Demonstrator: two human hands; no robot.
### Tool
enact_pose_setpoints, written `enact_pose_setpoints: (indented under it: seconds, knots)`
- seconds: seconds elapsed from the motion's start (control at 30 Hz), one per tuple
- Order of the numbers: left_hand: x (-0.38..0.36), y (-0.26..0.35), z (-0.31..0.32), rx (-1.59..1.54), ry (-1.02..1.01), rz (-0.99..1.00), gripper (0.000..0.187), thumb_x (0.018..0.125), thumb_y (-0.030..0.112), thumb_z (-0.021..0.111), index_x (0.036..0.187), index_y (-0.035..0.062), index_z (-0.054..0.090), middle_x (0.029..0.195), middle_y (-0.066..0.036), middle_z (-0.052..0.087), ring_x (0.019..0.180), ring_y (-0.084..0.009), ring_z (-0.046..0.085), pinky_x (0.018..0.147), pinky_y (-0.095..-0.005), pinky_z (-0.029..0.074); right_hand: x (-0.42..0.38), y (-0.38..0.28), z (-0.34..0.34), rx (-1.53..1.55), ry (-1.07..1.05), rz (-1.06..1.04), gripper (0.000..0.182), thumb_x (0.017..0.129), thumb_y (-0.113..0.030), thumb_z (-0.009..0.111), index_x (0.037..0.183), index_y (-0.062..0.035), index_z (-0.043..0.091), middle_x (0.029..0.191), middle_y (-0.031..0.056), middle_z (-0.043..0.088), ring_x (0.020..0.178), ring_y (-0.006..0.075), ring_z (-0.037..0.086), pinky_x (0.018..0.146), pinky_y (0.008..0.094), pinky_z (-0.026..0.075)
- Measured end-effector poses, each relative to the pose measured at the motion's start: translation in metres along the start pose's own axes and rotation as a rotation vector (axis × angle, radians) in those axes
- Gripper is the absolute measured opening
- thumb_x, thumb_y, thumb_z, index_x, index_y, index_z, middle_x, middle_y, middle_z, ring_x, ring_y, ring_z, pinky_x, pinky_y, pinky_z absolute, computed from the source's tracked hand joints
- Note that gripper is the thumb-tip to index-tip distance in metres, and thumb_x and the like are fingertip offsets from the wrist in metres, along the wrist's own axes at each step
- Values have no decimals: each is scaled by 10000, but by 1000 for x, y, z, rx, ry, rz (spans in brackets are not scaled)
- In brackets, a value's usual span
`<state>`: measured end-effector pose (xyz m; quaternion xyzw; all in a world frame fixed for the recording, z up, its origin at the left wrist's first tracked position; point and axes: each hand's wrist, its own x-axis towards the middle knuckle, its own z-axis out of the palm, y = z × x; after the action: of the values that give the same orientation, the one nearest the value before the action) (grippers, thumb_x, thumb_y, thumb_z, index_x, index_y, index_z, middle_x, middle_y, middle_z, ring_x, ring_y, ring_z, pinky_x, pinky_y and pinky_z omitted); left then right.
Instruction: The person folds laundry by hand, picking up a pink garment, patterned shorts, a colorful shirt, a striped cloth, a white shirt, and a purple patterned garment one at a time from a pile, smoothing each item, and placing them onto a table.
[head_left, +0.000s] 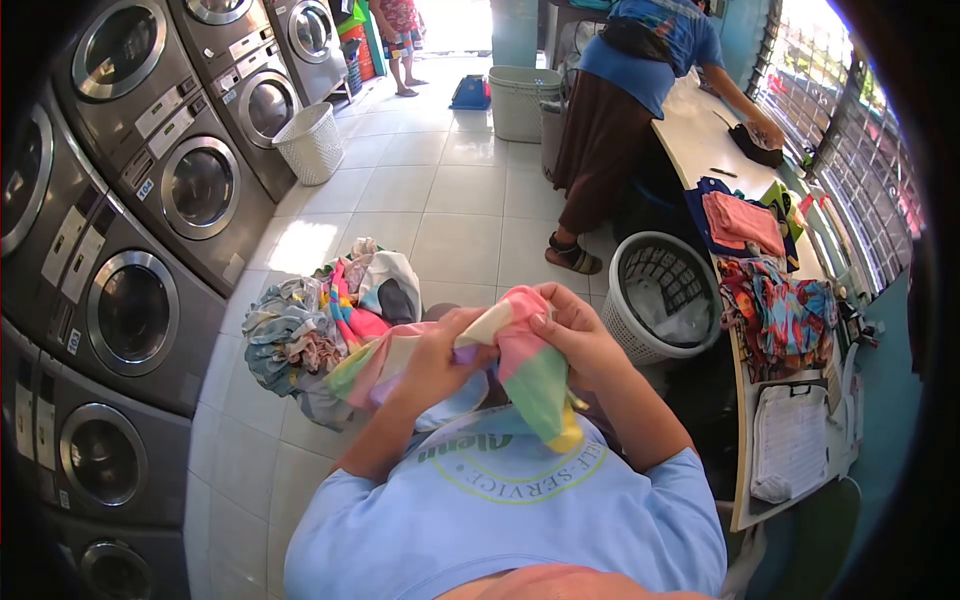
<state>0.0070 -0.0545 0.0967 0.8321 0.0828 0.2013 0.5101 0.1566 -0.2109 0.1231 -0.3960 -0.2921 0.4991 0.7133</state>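
Observation:
A piece of pastel multicoloured cloth (535, 378), in pink, green, yellow, lilac and cream, is bunched up in front of my chest. My left hand (440, 362) is closed round its middle, and a long part trails from there down to the left. At the upper end my right hand (572, 335) pinches the fabric between thumb and fingers, with a green and yellow corner hanging below it. Beyond my left forearm lies a heap of laundry (285, 330), with blue-grey ruffled fabric and brightly coloured pieces; the trailing cloth overlaps its near side.
Stacked front-loading machines (130, 310) line the left wall. A grey laundry basket (665, 300) stands to my right beside a long counter (705, 150) bearing folded clothes (742, 222) and a clipboard (790, 440). Another person (620, 100) leans over the counter; a white basket (310, 145) stands by the machines.

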Motion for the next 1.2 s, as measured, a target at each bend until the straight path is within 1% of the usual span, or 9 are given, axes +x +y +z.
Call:
enact_pose_setpoints:
  seconds: [0.03,0.17,0.27,0.37,0.47,0.7,0.8,0.93,1.2]
  knots:
    - [1,7,-2,-15,59,113,273,801,83,697,1054,6,627,877,-96,643,835,-220,623,737,-306,472,-1,-8,4,31,-32,7,240,926,-147,590,1122,-48,492,1042,45,603,963,110,591,840,265,496]
    - [-1,6,-8,-147,210,163,157,858,95,669,962,-20,652,825,-37,632,781,-70,571,680,-222,453,2,-15,2,31,-117,2,348,882,-58,622,1195,-51,470,1088,60,602,994,124,596,854,271,503]
    - [1,17,-22,-265,403,68,122,884,97,650,940,-11,664,836,-12,638,749,-48,551,666,-202,448,6,-9,-2,-193,-73,-53,308,876,-11,591,1171,-30,505,1026,52,618,928,111,606,813,255,503]
    - [12,24,-42,-189,534,217,111,883,95,655,931,-4,671,825,4,634,728,-37,542,658,-185,442,9,-6,-15,-605,46,-117,230,861,-13,595,1090,-5,580,939,29,627,855,94,600,761,242,487]
    - [17,38,-50,-99,574,295,105,882,87,654,918,-10,668,809,9,631,714,-32,536,637,-182,438,3,-24,-9,-784,196,-152,144,854,-46,617,986,5,637,872,21,623,789,85,580,709,244,467]
    - [28,53,-68,-154,662,203,176,901,158,645,881,-16,655,731,28,603,660,-17,485,592,-174,397,13,-45,-39,-1042,165,-496,156,830,-82,674,959,4,650,830,25,634,769,83,575,702,238,462]
    - [39,54,-75,-136,646,182,199,896,187,655,872,-11,651,702,45,576,630,-12,458,561,-173,369,21,-46,-51,-573,165,-154,158,848,-112,679,964,-9,652,876,19,643,779,79,580,712,223,466]
    - [54,47,-88,-223,578,163,194,868,186,690,845,-1,645,690,46,571,613,-12,459,542,-172,367,38,-42,-74,-289,143,-208,188,885,-133,652,1021,-6,630,900,16,645,794,72,590,713,223,485]
    - [62,41,-104,-236,551,155,185,833,168,727,833,4,640,701,23,600,616,-28,512,552,-182,415,46,-51,-72,-279,282,-279,168,896,-138,636,1016,-21,649,878,14,651,790,66,590,694,226,483]
